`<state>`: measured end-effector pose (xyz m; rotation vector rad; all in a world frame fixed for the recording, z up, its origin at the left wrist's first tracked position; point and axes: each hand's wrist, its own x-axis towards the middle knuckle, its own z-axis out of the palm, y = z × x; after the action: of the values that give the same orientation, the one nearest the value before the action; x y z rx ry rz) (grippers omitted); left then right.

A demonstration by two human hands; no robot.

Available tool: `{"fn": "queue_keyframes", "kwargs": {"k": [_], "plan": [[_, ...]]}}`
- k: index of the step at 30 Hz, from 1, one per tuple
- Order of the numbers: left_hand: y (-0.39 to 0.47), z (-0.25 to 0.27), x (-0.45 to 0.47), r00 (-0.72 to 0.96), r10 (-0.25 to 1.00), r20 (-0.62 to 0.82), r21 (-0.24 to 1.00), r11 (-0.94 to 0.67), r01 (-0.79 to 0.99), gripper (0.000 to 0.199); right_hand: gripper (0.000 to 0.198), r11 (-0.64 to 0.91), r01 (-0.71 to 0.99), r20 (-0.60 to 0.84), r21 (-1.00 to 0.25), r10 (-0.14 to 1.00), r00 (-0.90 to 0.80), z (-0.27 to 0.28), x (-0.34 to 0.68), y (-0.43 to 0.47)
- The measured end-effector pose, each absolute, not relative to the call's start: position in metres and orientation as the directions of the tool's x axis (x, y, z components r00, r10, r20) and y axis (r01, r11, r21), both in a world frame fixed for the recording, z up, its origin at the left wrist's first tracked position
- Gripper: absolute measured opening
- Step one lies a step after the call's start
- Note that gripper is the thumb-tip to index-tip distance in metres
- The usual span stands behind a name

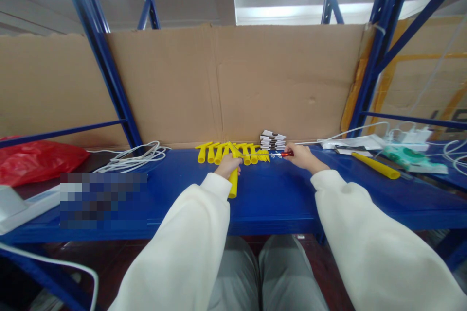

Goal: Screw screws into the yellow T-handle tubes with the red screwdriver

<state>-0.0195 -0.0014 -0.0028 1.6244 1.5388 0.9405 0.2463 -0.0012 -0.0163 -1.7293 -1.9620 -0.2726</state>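
My left hand (226, 165) is closed around a yellow T-shaped plastic handle (232, 187), its round hollow end pointing toward me. In my right hand (303, 157) is a screwdriver (286, 154) with a red grip. Its long metal shaft lies level and reaches left to the head of the held handle; whether the tip sits in a screw is too small to tell. Behind my left hand, several similar yellow handles (211, 154) stretch in a row along the cardboard. Just left of my right hand rises a stack of small white-and-dark pieces (273, 142), with tiny bits near its foot.
A blue shelf top (273, 194) carries everything, backed by a cardboard sheet (284, 82) between blue posts. White cable (134, 158) and a red bag (36, 160) lie left. At right are a yellow tube (377, 165), a green-and-white packet (408, 156) and chargers with cables.
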Motion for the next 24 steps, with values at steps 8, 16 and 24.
{"fn": "queue_keyframes", "kwargs": {"k": [8, 16, 24], "plan": [[-0.0063, -0.0006, -0.0183, 0.019, 1.000, -0.016, 0.856, 0.004, 0.518, 0.023, 0.012, 0.164, 0.973, 0.481, -0.161, 0.874, -0.068, -0.0168, 0.2472, -0.0005], [-0.0071, -0.0003, -0.0184, 0.036, 0.999, -0.011, 0.842, -0.010, 0.539, 0.021, 0.014, 0.161, 0.973, 0.464, -0.167, 0.883, -0.067, -0.0202, 0.2507, 0.0036], [-0.0068, 0.0000, -0.0180, 0.022, 1.000, -0.013, 0.844, -0.001, 0.537, 0.017, 0.014, 0.154, 0.972, 0.464, -0.176, 0.884, -0.056, -0.0208, 0.2519, 0.0039]]}}
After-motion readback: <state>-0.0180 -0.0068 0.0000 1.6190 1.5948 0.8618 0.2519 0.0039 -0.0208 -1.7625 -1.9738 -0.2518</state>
